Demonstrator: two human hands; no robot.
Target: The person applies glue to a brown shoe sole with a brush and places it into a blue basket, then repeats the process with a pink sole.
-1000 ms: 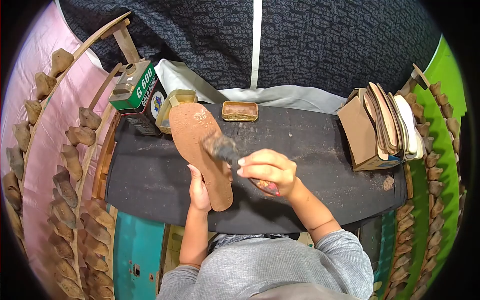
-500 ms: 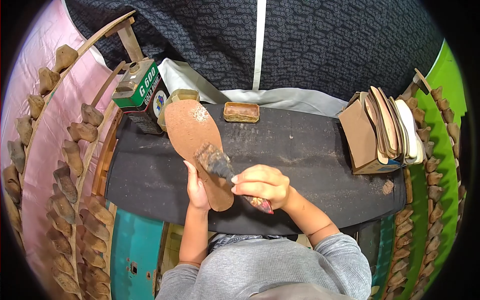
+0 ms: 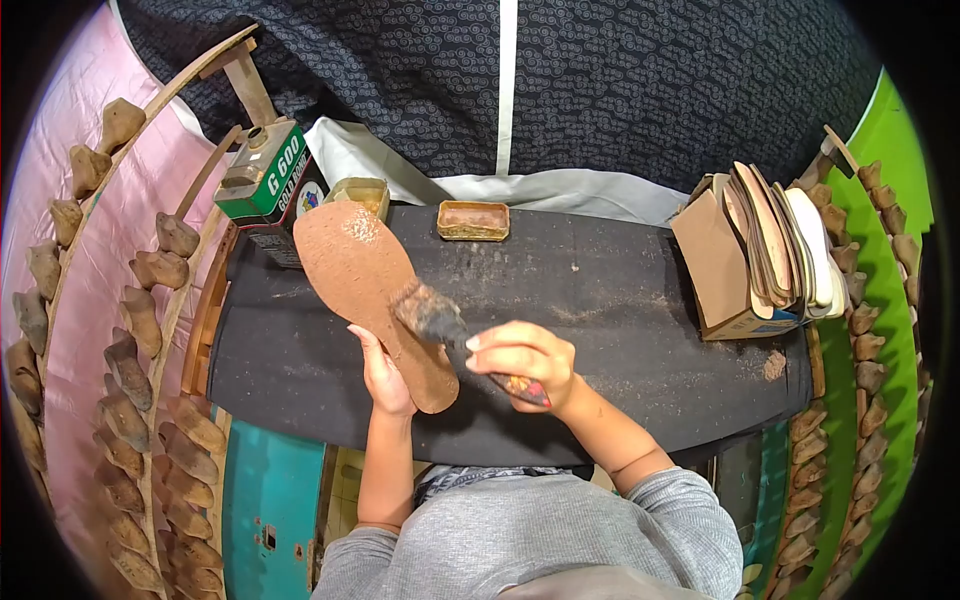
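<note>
A brown shoe sole [image 3: 352, 262] is held up above the black-covered table, its wide end pointing away from me and glossy with wet shine near the tip. My left hand [image 3: 386, 375] grips the narrow end, the thumb along the left edge and the other fingers hidden underneath. In my right hand [image 3: 523, 362] is a paintbrush [image 3: 436, 320] with a dark, crusted head, its bristles against the sole's middle near the right edge. The colourful end of the handle pokes out below my fingers.
A green G 600 can [image 3: 270, 185] and a yellowish container [image 3: 362, 193] stand at the back left. A shallow tray [image 3: 473, 221] sits at the back middle. At right, a cardboard box [image 3: 712, 258] holds several sole pieces. Racks of shoe lasts [image 3: 130, 365] flank both sides.
The sole has shifted left and tilted a little, and its surface looks shinier. The brush stays near its middle, now closer to the right edge. The whole view has shifted slightly.
</note>
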